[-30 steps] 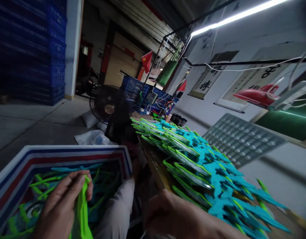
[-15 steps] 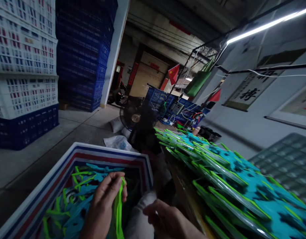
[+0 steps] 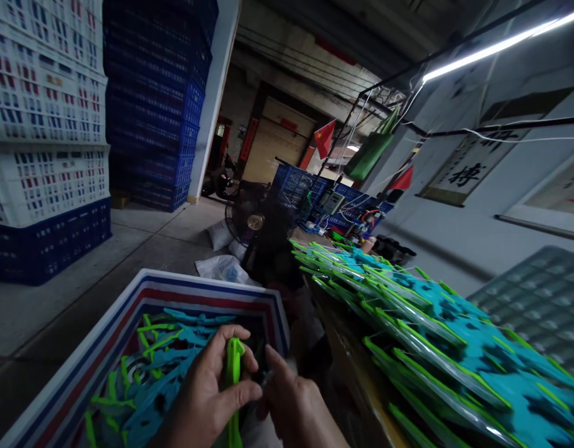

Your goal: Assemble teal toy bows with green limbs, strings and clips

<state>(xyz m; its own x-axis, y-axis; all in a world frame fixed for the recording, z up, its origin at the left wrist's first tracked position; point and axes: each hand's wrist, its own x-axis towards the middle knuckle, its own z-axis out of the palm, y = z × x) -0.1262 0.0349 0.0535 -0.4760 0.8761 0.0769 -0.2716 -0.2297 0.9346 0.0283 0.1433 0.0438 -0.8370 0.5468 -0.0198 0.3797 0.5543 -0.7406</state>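
Observation:
My left hand is closed around a long, narrow bright green plastic piece, held upright with its thumb across it. Close beside it, my right hand has its index finger pointing forward and the other fingers curled in; a pale, blurred bit shows at its fingertips, too small to name. Below my left hand stands a bin lined with striped cloth. Loose blue plastic parts and green parts lie heaped inside it.
On the right, flat blue pieces with green-edged clear parts are stacked in rows on a table. A fan and white sacks stand ahead. White crates and blue crates are piled at left.
My right hand has moved left and up, close to my left hand. My left hand has shifted slightly right and turned, so the green piece now shows its end and thumb grip.

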